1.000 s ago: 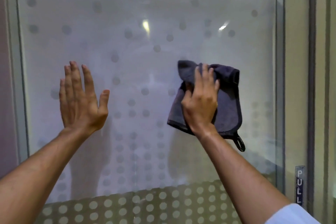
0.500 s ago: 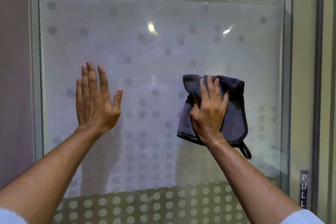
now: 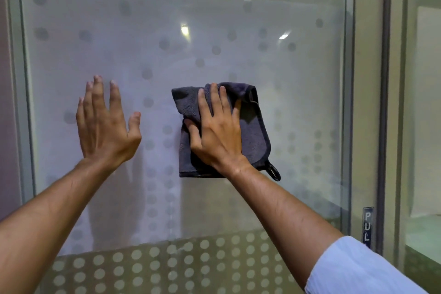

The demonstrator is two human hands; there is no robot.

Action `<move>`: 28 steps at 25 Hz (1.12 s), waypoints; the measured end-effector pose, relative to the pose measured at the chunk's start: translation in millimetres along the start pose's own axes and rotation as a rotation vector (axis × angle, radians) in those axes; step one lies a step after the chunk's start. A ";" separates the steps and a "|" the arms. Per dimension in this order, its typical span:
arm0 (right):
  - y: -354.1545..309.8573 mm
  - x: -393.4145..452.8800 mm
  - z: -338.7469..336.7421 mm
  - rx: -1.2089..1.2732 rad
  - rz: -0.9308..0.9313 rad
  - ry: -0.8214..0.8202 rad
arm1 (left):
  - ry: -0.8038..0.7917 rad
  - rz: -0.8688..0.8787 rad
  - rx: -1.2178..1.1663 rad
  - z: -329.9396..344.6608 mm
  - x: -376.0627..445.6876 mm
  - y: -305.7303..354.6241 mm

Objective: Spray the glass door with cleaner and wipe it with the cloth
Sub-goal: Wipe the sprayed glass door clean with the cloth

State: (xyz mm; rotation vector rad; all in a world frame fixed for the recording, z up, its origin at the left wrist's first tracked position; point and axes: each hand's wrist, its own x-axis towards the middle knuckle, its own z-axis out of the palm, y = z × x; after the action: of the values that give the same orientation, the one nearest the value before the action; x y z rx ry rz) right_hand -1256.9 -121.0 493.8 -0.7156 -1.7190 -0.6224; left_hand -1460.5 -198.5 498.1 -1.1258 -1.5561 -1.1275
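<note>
Glass door point(image 3: 238, 59): frosted, dotted pattern. Cloth point(image 3: 253, 133): dark grey, hanging loop at lower right, flat against pane right of centre. Right hand point(image 3: 218, 135): fingers straight, pressing cloth. Left hand point(image 3: 105, 126): fingers extended, empty, at the glass. "PULL" label point(image 3: 367, 225): right edge.

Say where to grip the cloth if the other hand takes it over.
Best bet is the cloth's bare right edge or lower right corner by the hanging loop. The right hand lies flat over the left and middle, pressing it to the door. Come in from the right and pinch the hem; the loop also juts clear and could be hooked with a finger.
</note>
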 end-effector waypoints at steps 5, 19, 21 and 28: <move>2.4 7.2 -25.3 0.296 0.012 -0.101 | 0.045 0.084 -0.081 -13.2 10.2 42.2; 44.7 44.7 -69.3 0.065 0.044 -0.072 | -0.088 0.226 0.023 -22.7 29.4 79.9; 50.5 49.7 -72.0 -0.033 0.084 -0.129 | -0.100 0.252 0.045 -24.8 28.6 80.6; 55.5 58.1 -80.3 -0.212 0.082 -0.177 | -0.219 0.309 -0.058 -30.7 26.3 72.4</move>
State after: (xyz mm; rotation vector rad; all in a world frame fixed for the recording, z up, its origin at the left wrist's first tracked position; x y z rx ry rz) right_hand -1175.5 -132.6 572.3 -1.0112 -1.7914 -0.7081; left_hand -1391.2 -211.1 541.8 -1.5113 -1.4546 -0.8685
